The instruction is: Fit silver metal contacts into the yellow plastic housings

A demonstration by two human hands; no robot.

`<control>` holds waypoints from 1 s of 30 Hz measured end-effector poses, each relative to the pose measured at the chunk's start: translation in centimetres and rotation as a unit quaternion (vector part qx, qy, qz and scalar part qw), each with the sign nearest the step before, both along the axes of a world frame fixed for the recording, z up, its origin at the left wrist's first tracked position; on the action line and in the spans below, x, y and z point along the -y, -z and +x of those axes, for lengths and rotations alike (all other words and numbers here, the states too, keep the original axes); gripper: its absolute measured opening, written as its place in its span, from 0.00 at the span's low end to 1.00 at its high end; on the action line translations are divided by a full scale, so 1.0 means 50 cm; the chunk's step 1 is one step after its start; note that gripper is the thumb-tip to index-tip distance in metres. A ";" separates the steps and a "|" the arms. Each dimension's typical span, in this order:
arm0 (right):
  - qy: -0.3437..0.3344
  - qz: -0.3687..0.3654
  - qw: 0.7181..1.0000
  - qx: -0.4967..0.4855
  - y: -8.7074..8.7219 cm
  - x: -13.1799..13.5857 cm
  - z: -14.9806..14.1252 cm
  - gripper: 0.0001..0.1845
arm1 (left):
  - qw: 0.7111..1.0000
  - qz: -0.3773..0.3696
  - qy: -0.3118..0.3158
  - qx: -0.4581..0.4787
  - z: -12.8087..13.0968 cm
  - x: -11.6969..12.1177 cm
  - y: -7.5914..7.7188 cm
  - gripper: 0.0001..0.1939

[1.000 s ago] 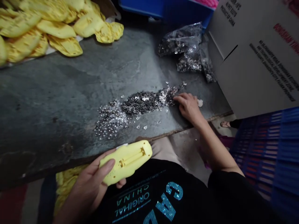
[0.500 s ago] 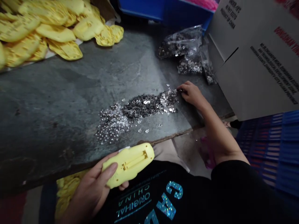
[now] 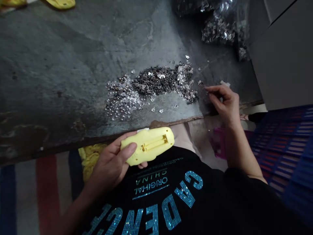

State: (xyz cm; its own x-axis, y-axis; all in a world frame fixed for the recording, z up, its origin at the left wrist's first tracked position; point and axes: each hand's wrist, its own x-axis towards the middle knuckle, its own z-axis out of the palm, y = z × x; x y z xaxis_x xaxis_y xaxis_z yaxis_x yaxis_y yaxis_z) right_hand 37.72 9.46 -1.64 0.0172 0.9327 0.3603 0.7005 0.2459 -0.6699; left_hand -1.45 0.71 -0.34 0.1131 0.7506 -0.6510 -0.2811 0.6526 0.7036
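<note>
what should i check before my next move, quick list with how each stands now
1. Yellow casing held in the left hand: ok, thumb on top.
2. Recessed side facing the camera: ok.
3. Pile of metal pieces near the right hand: ok.
4. Metal piece between the right hand's fingers: cannot tell, too small.
5. All metal pieces gathered together: not ok, some lie loose on the table.

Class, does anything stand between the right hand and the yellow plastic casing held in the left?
Nothing visible does. Between the right hand and the yellow plastic casing, this view shows only the worktable and a pale trouser leg, both seemingly below the path.
</note>
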 end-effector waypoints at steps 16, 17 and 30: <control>-0.006 -0.022 0.996 0.090 0.007 0.059 -0.020 0.06 | 0.999 -0.002 -0.047 -0.012 0.020 0.016 -0.016 0.29; 0.001 -0.026 0.997 0.077 0.005 0.061 -0.013 0.06 | 0.999 -0.003 -0.041 -0.010 0.019 0.017 -0.015 0.29; -0.028 -0.090 0.995 0.045 -0.013 -0.006 0.034 0.07 | 0.998 -0.043 -0.039 -0.038 0.017 0.011 -0.012 0.31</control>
